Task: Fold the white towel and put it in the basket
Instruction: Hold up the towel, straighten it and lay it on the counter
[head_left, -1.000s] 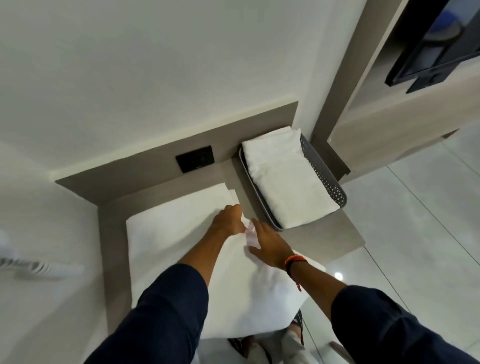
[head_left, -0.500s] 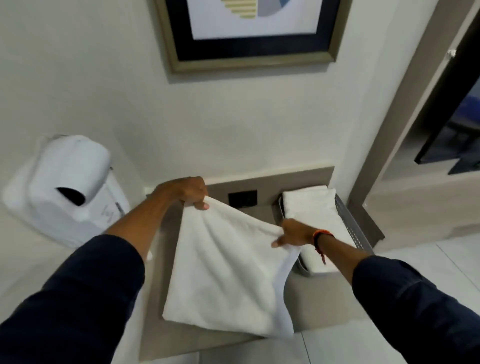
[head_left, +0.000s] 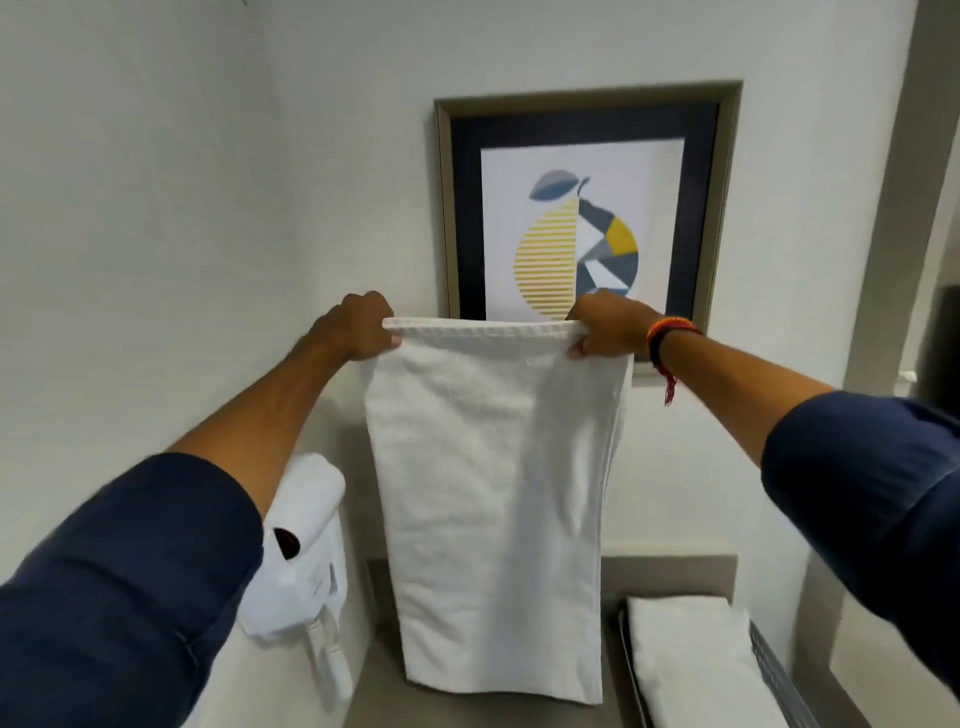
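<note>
The white towel (head_left: 493, 499) hangs straight down in front of me, doubled over, its lower edge just above the grey shelf. My left hand (head_left: 358, 328) grips its top left corner and my right hand (head_left: 608, 326) grips its top right corner, both at picture height. The grey perforated basket (head_left: 779, 670) sits at the lower right on the shelf, with a folded white towel (head_left: 696, 660) lying inside it.
A framed pear picture (head_left: 587, 208) hangs on the wall behind the towel. A white wall-mounted hair dryer (head_left: 306, 551) sticks out at the lower left beside the grey shelf (head_left: 379, 660). A wall corner rises on the right.
The towel went from lying flat on the shelf to being lifted by its corners; now it hangs fully raised and stretched between both hands. The view has tilted up.
</note>
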